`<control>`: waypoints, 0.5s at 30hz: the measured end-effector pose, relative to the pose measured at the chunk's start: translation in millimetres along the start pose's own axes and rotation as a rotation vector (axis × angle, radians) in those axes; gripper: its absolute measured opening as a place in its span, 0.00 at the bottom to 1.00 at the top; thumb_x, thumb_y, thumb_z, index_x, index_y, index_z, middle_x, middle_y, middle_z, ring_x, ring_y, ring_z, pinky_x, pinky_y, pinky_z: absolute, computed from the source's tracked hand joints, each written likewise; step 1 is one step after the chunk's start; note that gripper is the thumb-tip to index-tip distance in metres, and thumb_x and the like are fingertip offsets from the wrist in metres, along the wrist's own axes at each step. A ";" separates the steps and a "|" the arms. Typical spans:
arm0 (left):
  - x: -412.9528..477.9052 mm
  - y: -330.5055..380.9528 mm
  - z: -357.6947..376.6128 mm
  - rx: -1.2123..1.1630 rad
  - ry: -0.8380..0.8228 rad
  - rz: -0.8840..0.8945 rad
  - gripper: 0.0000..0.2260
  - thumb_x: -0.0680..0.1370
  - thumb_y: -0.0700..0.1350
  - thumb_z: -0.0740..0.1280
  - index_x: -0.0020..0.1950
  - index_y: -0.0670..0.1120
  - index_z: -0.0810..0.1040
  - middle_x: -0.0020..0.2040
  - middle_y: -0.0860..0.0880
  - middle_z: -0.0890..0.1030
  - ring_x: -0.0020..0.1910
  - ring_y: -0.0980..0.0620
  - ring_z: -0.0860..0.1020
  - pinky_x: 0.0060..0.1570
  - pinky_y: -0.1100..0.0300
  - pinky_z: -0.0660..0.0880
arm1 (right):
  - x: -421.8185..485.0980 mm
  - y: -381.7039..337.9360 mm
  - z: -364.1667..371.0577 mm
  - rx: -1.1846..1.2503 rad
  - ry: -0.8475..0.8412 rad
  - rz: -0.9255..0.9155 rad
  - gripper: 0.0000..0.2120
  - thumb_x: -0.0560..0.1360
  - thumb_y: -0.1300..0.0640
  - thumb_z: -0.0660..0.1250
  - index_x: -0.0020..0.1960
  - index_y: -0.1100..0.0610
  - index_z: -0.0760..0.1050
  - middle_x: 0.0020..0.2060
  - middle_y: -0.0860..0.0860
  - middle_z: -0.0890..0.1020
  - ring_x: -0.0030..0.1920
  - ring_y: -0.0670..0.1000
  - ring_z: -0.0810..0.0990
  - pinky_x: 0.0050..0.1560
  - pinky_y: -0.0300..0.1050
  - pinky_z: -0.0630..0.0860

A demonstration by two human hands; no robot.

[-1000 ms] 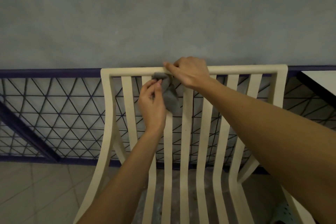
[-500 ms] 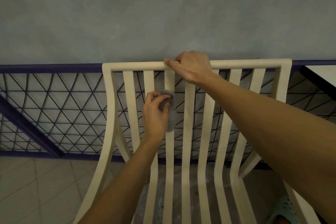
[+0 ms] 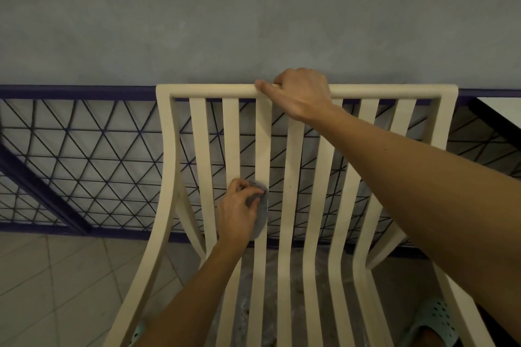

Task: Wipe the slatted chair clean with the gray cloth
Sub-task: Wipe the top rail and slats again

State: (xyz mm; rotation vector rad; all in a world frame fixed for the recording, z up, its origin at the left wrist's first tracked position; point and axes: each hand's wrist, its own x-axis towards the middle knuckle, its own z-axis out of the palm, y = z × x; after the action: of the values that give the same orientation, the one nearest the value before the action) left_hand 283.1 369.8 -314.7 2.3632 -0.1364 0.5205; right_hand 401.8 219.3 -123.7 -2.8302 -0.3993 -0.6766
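Note:
A cream slatted chair (image 3: 293, 166) fills the middle of the view, its back facing me. My left hand (image 3: 238, 213) grips the gray cloth (image 3: 260, 213) and presses it around the third slat from the left, about halfway down the backrest. Most of the cloth is hidden behind my fingers and the slat. My right hand (image 3: 298, 93) is closed over the chair's top rail (image 3: 394, 91), near its middle, with the thumb lying along the rail's front.
Behind the chair runs a dark purple railing (image 3: 84, 155) with a triangular wire mesh, below a gray wall. Pale floor tiles (image 3: 56, 290) lie at the lower left. A white tabletop corner (image 3: 504, 107) shows at the right edge. A pale green perforated slipper (image 3: 434, 321) sits at the bottom right.
My left hand has slid the cloth down the slat, from just under the top rail to about mid-height. My right hand has kept its hold on the top rail.

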 end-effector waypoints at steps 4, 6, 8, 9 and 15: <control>-15.9 -14.3 10.9 0.011 0.006 0.090 0.08 0.69 0.33 0.74 0.44 0.44 0.85 0.47 0.47 0.79 0.44 0.64 0.72 0.46 0.84 0.64 | 1.0 0.9 0.4 -0.009 0.010 -0.014 0.29 0.78 0.32 0.49 0.33 0.52 0.71 0.27 0.49 0.72 0.31 0.51 0.72 0.36 0.45 0.66; -22.8 -21.5 17.3 0.043 -0.035 0.068 0.08 0.70 0.35 0.74 0.45 0.47 0.85 0.49 0.49 0.79 0.44 0.64 0.72 0.46 0.81 0.65 | 1.0 2.2 1.3 -0.019 0.013 -0.019 0.29 0.78 0.31 0.49 0.33 0.52 0.72 0.28 0.49 0.72 0.32 0.51 0.73 0.36 0.45 0.67; -31.7 -29.8 25.2 0.030 -0.058 0.040 0.08 0.70 0.34 0.74 0.44 0.46 0.84 0.48 0.50 0.79 0.43 0.63 0.72 0.43 0.81 0.65 | 0.8 2.5 2.4 -0.023 0.019 -0.015 0.30 0.77 0.31 0.49 0.34 0.52 0.73 0.28 0.49 0.72 0.32 0.51 0.72 0.36 0.45 0.66; -36.5 -33.8 29.4 0.027 -0.072 0.029 0.07 0.70 0.35 0.75 0.43 0.46 0.84 0.48 0.51 0.79 0.42 0.64 0.72 0.39 0.81 0.65 | 0.8 2.2 2.7 -0.023 0.021 -0.011 0.30 0.77 0.31 0.49 0.34 0.52 0.73 0.28 0.49 0.72 0.31 0.51 0.72 0.36 0.45 0.66; -70.7 -64.0 58.1 0.063 -0.148 -0.098 0.03 0.73 0.39 0.72 0.44 0.47 0.84 0.49 0.54 0.78 0.42 0.63 0.74 0.38 0.80 0.65 | 0.0 0.0 1.0 -0.033 0.032 -0.008 0.28 0.78 0.32 0.49 0.30 0.51 0.67 0.26 0.48 0.69 0.28 0.48 0.67 0.31 0.44 0.59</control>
State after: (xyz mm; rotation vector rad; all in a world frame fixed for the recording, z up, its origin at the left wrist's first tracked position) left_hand 252.9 376.0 -422.1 2.4553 -0.0714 0.3066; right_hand 402.2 219.6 -124.7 -2.8460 -0.3974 -0.7347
